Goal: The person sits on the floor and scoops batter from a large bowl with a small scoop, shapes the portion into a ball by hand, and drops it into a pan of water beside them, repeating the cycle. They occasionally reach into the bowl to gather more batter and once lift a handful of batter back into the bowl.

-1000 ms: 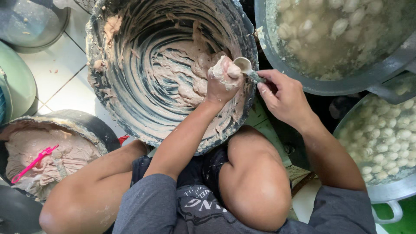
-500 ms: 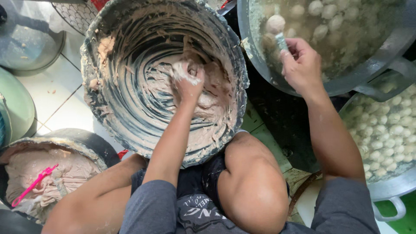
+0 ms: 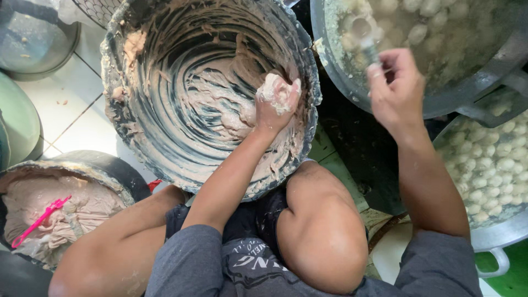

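My left hand [image 3: 276, 100] is closed around a lump of pinkish-beige paste inside the big dark bucket [image 3: 137, 137], whose walls are smeared with the same paste [image 3: 220, 99]. My right hand [image 3: 397, 91] grips a metal spoon [image 3: 364, 34] and holds it over the large metal pot [image 3: 473, 82] at the upper right. That pot holds cloudy water with several pale balls floating in it. The right hand is blurred by motion.
A second dark tub [image 3: 118, 170] at the lower left holds more paste and a pink plastic utensil [image 3: 38, 221]. A metal basin [image 3: 495, 234] at the right is full of white balls. My bare knees sit below the bucket on a tiled floor [image 3: 71, 118].
My left hand has shifted right in the bucket and squeezed up a lump of paste. My right hand with the spoon has drawn back from the pot's middle toward its near rim.
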The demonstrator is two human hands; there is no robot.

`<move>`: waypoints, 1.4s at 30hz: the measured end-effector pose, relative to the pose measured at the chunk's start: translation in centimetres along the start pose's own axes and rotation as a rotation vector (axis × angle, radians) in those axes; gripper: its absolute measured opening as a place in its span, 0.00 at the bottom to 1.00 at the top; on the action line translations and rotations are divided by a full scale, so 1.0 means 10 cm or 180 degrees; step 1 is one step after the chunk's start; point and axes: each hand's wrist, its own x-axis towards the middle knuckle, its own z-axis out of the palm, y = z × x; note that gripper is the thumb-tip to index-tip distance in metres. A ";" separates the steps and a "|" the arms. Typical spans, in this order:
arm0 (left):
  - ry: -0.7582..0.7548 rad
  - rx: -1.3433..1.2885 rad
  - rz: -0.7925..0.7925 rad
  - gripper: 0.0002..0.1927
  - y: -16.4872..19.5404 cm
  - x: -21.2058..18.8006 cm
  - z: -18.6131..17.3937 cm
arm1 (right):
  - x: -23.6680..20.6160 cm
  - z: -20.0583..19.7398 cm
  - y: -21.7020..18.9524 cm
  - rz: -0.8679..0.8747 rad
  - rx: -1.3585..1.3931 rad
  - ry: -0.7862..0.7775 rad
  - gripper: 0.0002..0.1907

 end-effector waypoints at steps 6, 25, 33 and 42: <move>-0.0135 0.0026 0.0335 0.10 0.15 0.01 -0.05 | -0.41 0.24 -0.29 -0.0960 -0.0486 -0.1073 0.13; -0.0199 0.0515 -0.0867 0.16 -0.26 -0.26 0.22 | 0.33 0.08 0.11 -0.1114 -0.0950 0.0207 0.13; -0.0232 -0.0330 -0.0205 0.11 0.06 0.00 -0.07 | -0.39 0.22 -0.18 -0.0505 -0.0296 -0.0894 0.17; -0.0670 0.0647 0.0616 0.12 -0.18 -0.01 0.02 | -0.55 0.34 -0.06 0.0865 0.0838 -0.1571 0.19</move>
